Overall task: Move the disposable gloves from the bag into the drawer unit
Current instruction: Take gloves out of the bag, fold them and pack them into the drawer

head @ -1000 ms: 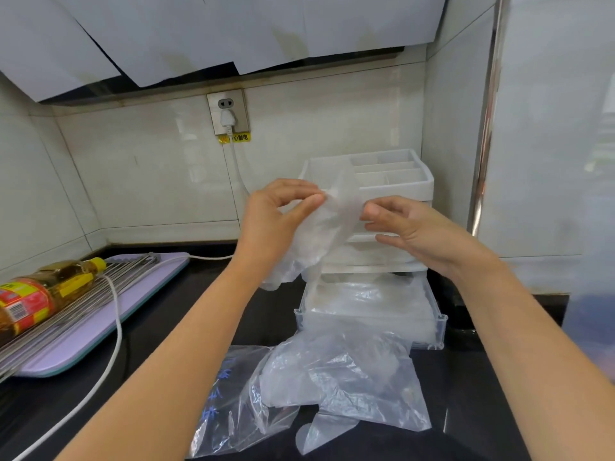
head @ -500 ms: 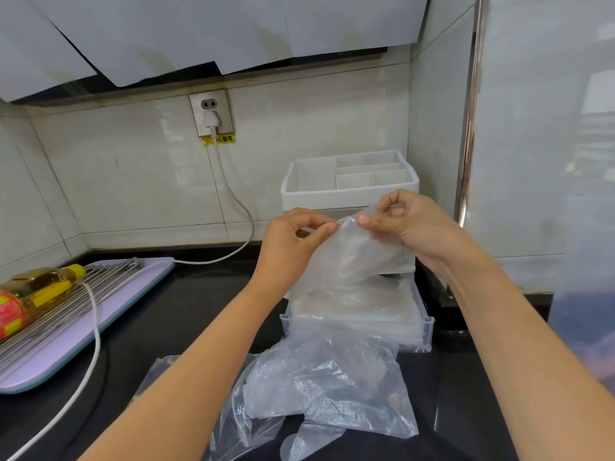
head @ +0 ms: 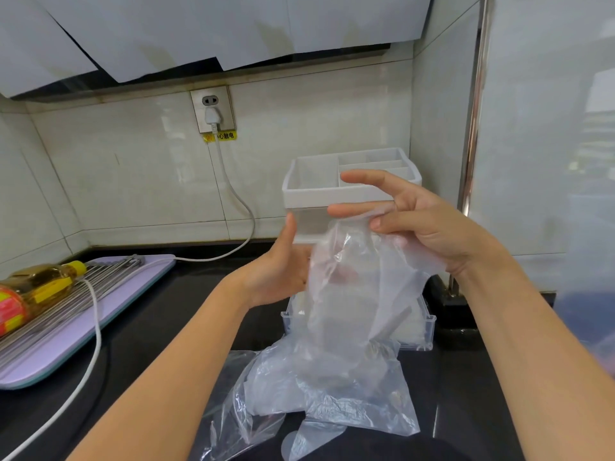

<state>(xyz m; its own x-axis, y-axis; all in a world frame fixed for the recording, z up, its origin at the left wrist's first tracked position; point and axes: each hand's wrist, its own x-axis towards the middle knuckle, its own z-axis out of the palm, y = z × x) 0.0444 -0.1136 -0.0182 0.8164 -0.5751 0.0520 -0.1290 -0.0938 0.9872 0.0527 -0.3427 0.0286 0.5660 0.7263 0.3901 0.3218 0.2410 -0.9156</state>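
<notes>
A glove (head: 349,294) is held under the fingers (head: 359,209) of the right hand (head: 426,227), with the drawer unit (head: 309,174) behind and the bag (head: 239,410) below.

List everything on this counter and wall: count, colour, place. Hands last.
glove: one, clear, hanging in front of the drawer unit
loose gloves: a heap, count unclear, clear, on the counter before the pulled-out drawer
bag: one, clear, on the counter left of the heap
drawer unit: one, white, right-hand corner
counter: one, black
tray: one, lilac, left on the counter, metal rods on it
bottle: one, amber with yellow cap, lying on the tray
cable: one, white, from the socket across the counter
socket: one, on the back wall
left hand: open, at the glove's left edge
right hand: pinches the glove's top
</notes>
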